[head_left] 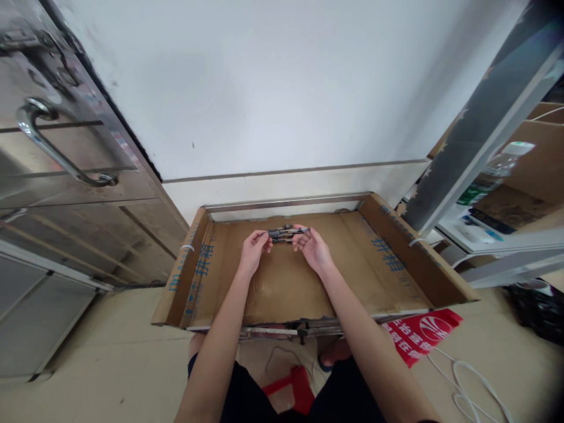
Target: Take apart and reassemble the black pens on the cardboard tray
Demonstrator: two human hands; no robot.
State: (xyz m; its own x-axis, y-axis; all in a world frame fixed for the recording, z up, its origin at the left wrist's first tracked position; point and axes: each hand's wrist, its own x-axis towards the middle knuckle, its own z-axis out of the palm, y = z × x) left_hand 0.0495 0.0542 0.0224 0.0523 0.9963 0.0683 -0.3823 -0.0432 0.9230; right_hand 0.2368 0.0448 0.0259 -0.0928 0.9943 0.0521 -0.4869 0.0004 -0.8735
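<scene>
My left hand (pixel 254 247) and my right hand (pixel 312 244) are raised over a flattened cardboard sheet (pixel 282 282) with blue printed characters. Both hands pinch the ends of a small bundle of thin dark rods (pixel 287 233), held level between them near the sheet's far edge. The left fingers close on the bundle's left end, the right fingers on its right end. I cannot make out exactly what the rods are.
A metal door with a curved handle (pixel 57 150) stands at the left. A white wall lies ahead. A shelf with a plastic bottle (pixel 493 173) is at the right. A red printed sheet (pixel 418 335) and white cable (pixel 467 382) lie on the floor. A red stool (pixel 293 390) is below me.
</scene>
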